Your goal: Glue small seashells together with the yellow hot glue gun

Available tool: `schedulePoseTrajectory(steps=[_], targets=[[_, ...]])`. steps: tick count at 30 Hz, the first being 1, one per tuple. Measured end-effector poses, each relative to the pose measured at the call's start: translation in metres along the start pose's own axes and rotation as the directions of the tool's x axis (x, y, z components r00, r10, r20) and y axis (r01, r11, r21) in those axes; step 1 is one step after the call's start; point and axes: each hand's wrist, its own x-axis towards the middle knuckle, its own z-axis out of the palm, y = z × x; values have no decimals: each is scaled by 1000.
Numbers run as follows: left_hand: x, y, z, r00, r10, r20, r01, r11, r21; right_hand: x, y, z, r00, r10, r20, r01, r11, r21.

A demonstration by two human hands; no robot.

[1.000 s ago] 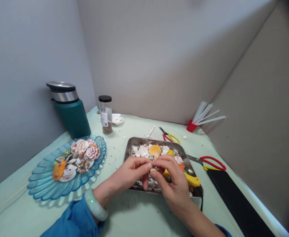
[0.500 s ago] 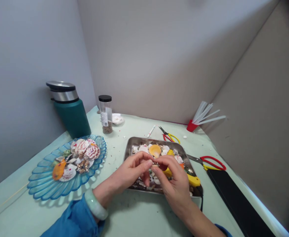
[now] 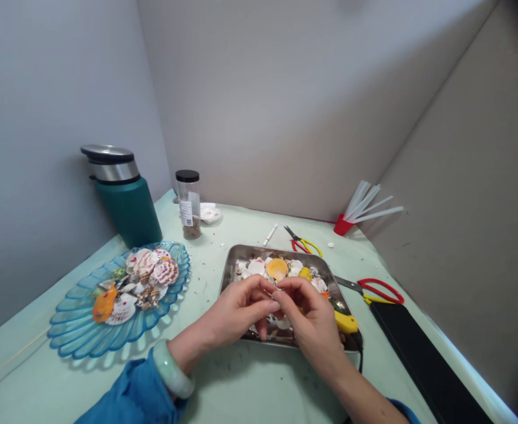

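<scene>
My left hand point(image 3: 245, 303) and my right hand point(image 3: 309, 315) meet over a metal tray point(image 3: 225, 277) full of seashells. The thumbs and fingertips of both are pinched together, touching each other. Whatever is between them is small and mostly covered by the fingers. Just beyond the fingertips lies an orange scallop shell point(image 3: 277, 269) among white shells point(image 3: 256, 267) in the tray. A yellow tool handle point(image 3: 346, 322), partly behind my right hand, rests at the tray's right side with a black cord point(image 3: 362, 364) running down from it.
Left stands a blue scalloped plate point(image 3: 68, 330) of shells, with a green bottle point(image 3: 128, 206) behind it. Farther back are a clear jar point(image 3: 189, 206) and small scissors point(image 3: 303, 242). On the right lie larger scissors point(image 3: 380, 291), a black slab point(image 3: 422, 359) and a red cup point(image 3: 342, 225) of white sticks.
The fingertips of both hands have drawn closer together and turned slightly, so the small brownish piece seen between them before is now hidden. The view has barely shifted.
</scene>
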Motion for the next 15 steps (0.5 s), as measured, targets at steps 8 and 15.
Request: schedulePoseTrajectory(steps=[8, 15], targets=[[0, 0, 0, 999, -23, -27, 23, 1000, 19, 3, -9, -2, 1000, 24, 15, -24, 999, 31], [1, 4, -2, 997, -69, -25, 67, 996, -66, 5, -9, -3, 1000, -14, -10, 14, 1000, 2]])
